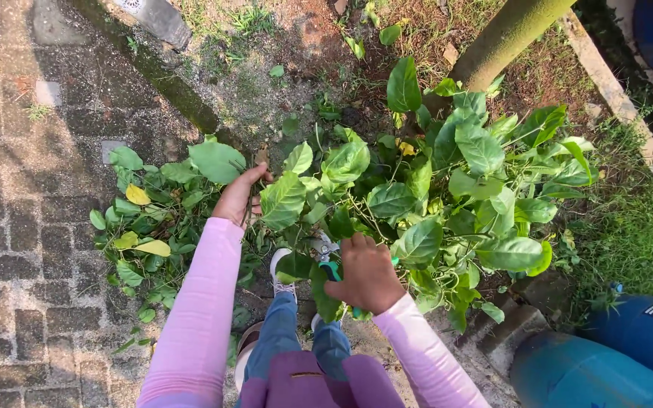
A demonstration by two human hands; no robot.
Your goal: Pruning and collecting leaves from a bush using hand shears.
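Leaves (153,227), cut, are lying heaped on mossy paving beside broad-leafed shrub (447,189); right hand (368,273) is clenching green-handled shears (326,253), left hand (239,195) is grasping a stem.

Head-worn view, steeply downward, close.

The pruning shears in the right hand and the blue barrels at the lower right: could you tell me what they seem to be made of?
Pruning shears: the blades look like bare grey metal with a dull shine; the green handles look plastic-coated, mostly hidden by the right hand. Blue barrels: probably moulded plastic, smooth with a soft sheen.
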